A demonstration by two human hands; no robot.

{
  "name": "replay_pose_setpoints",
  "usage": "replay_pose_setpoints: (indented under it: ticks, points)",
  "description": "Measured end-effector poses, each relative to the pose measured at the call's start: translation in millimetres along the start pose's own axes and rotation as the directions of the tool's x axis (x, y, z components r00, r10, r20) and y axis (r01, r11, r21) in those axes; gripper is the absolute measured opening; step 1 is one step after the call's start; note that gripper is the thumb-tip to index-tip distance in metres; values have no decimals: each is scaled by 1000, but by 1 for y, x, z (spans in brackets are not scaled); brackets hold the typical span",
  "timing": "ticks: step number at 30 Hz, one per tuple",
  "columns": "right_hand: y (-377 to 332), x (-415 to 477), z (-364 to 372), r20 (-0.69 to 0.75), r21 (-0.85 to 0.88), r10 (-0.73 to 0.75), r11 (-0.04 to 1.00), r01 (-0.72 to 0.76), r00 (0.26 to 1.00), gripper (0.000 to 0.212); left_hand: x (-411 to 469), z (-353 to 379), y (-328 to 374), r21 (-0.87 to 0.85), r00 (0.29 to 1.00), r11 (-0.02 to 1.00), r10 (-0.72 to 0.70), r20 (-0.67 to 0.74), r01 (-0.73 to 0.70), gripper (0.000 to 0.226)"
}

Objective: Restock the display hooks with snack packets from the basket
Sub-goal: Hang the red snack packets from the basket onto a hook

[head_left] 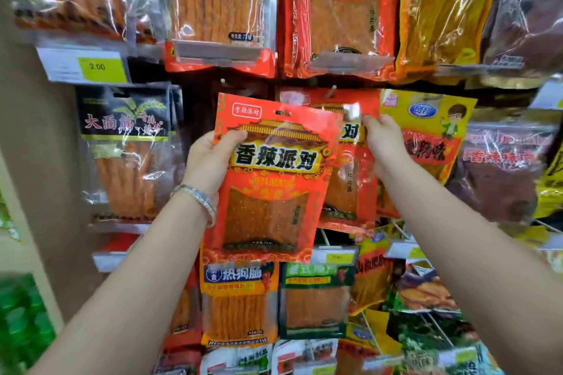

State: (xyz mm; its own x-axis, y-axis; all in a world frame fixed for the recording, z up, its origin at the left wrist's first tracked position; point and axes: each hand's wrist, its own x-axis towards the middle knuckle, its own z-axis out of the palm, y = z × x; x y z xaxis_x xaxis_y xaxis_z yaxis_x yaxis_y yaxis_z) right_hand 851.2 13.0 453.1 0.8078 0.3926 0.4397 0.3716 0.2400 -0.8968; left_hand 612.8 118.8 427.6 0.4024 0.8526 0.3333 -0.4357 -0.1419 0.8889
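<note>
Close head-worn view toward hanging snack packets (213,3)

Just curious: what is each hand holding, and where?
The left hand grips a red packet by its upper left edge; the right hand pinches a second red packet behind it, near its top.

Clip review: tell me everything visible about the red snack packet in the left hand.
The red packet is glossy plastic film with gold trim, bold black characters on a yellow band and a clear window showing orange snack. Its top hang hole is on no hook. It is held upright, slightly tilted. The left hand grips its left edge; its right side overlaps a matching packet pinched by the right hand.
</note>
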Motion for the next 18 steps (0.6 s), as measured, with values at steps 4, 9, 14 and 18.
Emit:
replay_pose_setpoints:
  ticks: [4,9,14,18]
  points:
    - [5,6,6,21,-309,-173,936,171,985,30,2,3,-1,7,1000,1000,5,-25,-5,8]
    - [10,9,-1,102,-449,-247,853,266,964,17,6,5,-1,16,999,1000,27,-47,-27,3]
    - [7,-12,-3,40,-4,-244,970,244,969,14,5,17,1,-28,997,998,50,-53,-52,7]
    - [10,-33,-4,232,55,-220,976,213,948,24,-2,34,-1,-61,1000,998,13,19,-12,3]
